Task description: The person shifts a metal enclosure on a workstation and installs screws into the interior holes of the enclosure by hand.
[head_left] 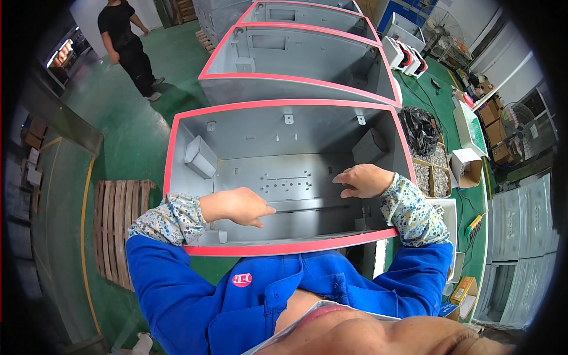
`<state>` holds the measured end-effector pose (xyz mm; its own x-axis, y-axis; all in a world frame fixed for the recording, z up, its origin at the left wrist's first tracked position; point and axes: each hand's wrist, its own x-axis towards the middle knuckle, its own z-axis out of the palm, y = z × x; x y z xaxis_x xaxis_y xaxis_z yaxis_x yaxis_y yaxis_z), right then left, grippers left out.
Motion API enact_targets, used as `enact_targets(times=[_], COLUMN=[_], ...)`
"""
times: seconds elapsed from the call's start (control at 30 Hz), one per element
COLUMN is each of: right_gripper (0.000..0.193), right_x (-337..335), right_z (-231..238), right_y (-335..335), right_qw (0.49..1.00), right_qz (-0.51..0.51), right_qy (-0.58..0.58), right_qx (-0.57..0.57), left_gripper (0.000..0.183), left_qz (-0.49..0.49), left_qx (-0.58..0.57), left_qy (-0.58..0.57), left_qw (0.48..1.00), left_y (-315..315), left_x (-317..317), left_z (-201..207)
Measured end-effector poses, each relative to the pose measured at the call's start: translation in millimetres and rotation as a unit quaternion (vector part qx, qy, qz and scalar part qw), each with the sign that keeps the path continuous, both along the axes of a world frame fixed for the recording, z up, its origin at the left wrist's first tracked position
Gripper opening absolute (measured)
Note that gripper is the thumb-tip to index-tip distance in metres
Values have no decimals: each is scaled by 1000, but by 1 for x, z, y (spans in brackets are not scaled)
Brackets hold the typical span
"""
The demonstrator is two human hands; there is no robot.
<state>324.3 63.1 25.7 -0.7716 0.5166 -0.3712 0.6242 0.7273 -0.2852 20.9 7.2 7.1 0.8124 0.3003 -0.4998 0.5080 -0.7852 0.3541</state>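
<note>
A large open grey metal cabinet (177,136) with a red-edged rim lies in front of me. Both my arms reach inside it. My left hand (239,206) rests palm down on the grey inner back panel (284,171), fingers pointing right. My right hand (362,180) presses flat on the same panel near a group of small holes. Neither hand holds anything. Grey brackets (200,157) sit on the inner side walls.
More grey red-rimmed cabinets (296,59) stand in a row beyond. A wooden pallet (115,225) lies on the green floor at left. Boxes of small parts (435,171) and a black bag (418,127) are at right. A person in black (127,44) stands far left.
</note>
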Motion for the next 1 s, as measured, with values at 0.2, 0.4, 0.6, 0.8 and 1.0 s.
enact_targets(times=[0.2,0.4,0.6,0.8,1.0], right_gripper=[39,39,40,38,36], right_x=[10,9,3,-4,8], right_z=[-11,-7,-4,6,85], right_y=[10,20,13,-2,-35], right_qw=[999,1000,1000,993,960], right_qz=[9,-15,4,70,80], right_qy=[36,11,-6,59,237], right_qx=[-2,1,-13,68,123], left_gripper=[49,47,42,38,40], left_qz=[-8,16,155,208,203], left_qx=[6,5,195,258,257], left_qy=[-15,29,-67,-188,-144], left_qw=[1000,999,966,924,934], left_y=[-1,1,25,13,-28], left_x=[-3,2,-25,-27,-6], left_z=[-5,1,11,48,72])
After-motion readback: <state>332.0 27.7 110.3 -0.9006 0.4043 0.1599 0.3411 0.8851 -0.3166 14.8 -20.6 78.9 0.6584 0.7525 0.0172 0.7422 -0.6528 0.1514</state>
